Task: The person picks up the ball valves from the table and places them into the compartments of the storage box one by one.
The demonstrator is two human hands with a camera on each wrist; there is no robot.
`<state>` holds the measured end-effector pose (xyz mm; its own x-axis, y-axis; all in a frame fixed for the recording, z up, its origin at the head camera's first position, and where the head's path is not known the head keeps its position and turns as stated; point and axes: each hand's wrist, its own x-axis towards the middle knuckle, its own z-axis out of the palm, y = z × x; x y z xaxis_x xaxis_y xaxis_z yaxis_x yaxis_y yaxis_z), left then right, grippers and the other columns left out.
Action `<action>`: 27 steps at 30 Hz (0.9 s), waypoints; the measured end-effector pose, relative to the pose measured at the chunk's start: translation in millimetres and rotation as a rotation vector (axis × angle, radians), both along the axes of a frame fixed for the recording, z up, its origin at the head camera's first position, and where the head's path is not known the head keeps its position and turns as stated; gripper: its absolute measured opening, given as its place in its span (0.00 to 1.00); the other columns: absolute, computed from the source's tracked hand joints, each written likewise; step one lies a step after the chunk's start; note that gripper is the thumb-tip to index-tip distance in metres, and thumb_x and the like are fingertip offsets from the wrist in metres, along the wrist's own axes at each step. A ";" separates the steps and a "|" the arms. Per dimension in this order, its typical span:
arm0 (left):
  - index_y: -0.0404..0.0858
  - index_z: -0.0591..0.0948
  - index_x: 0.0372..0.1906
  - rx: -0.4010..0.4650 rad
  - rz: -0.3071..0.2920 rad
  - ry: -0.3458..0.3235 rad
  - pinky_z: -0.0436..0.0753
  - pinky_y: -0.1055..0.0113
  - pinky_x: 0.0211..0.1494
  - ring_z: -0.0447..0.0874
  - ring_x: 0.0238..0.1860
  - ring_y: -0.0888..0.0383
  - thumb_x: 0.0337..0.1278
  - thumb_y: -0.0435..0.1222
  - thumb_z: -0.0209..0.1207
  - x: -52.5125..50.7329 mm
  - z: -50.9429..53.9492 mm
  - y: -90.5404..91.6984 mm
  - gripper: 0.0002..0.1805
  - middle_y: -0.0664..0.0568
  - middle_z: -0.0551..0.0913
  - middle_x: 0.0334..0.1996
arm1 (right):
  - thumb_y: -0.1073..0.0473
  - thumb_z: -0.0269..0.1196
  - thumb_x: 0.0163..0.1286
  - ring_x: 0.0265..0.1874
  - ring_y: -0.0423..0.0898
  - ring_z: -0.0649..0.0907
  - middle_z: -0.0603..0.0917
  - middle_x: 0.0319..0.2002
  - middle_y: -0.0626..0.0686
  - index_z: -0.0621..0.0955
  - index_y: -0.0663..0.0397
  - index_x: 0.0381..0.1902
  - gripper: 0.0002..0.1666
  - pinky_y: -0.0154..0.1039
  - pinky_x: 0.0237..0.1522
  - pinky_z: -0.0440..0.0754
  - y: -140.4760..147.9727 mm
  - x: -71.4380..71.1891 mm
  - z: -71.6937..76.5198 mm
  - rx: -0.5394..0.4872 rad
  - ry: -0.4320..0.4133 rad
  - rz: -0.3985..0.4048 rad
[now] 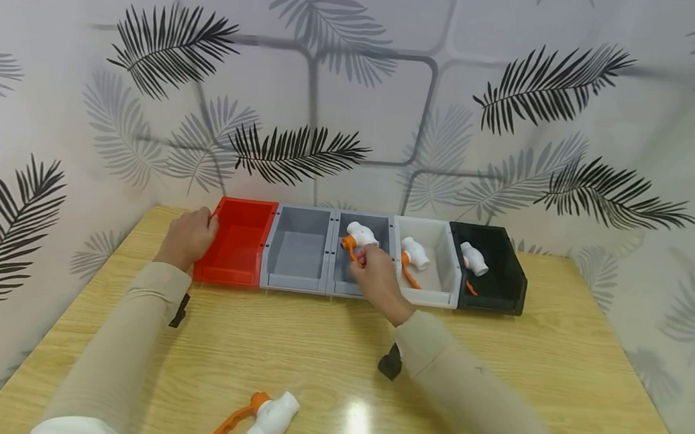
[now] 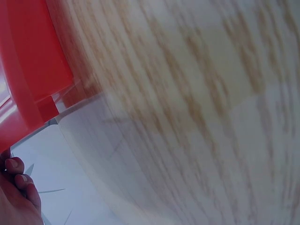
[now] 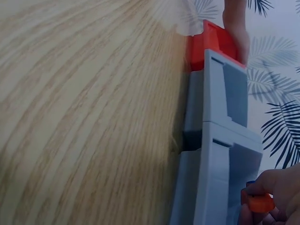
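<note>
My right hand (image 1: 381, 280) pinches the orange handle of a white ball valve (image 1: 361, 233) in the second grey bin (image 1: 342, 287). In the right wrist view, the orange handle (image 3: 260, 203) shows between thumb and fingers, while the white body is out of sight. At the far left, my left hand (image 1: 188, 238) grips the left side of the red bin (image 1: 231, 277). Its curled fingers (image 2: 31, 190) appear beside the red wall in the left wrist view. Another white ball valve (image 1: 274, 419) with an orange handle lies on the table near the front.
The bins stand in one row against the patterned wall. Right of the red one is a grey bin (image 1: 292, 284). The white bin (image 1: 438, 299) and black bin (image 1: 493, 304) each hold a white valve with an orange handle. Wooden tabletop (image 1: 290, 347) lies in front.
</note>
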<state>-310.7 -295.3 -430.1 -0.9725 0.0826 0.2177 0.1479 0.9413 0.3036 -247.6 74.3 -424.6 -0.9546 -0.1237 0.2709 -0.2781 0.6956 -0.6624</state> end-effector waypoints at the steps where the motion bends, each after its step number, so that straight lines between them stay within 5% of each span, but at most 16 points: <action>1: 0.34 0.67 0.28 0.000 0.000 0.000 0.65 0.56 0.27 0.68 0.20 0.47 0.69 0.42 0.36 0.2 0.1 0.1 0.18 0.45 0.68 0.19 | 0.68 0.59 0.55 0.25 0.43 0.73 0.75 0.27 0.50 0.76 0.60 0.31 0.04 0.35 0.29 0.71 -0.6 -1.2 -1.5 0.002 -0.010 -0.006; 27: 0.34 0.67 0.28 0.029 0.001 0.011 0.66 0.57 0.27 0.67 0.20 0.47 0.69 0.42 0.36 1.3 -0.4 -0.4 0.18 0.45 0.67 0.19 | 0.67 0.59 0.59 0.25 0.45 0.75 0.76 0.28 0.51 0.76 0.60 0.33 0.04 0.37 0.28 0.72 -9.3 -20.7 -23.2 0.064 -0.115 -0.047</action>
<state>-309.5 -295.7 -430.5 -0.9702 0.0756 0.2302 0.1507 0.9322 0.3291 -268.3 64.9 -447.8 -0.9841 -0.0920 0.1519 -0.1690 0.7480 -0.6419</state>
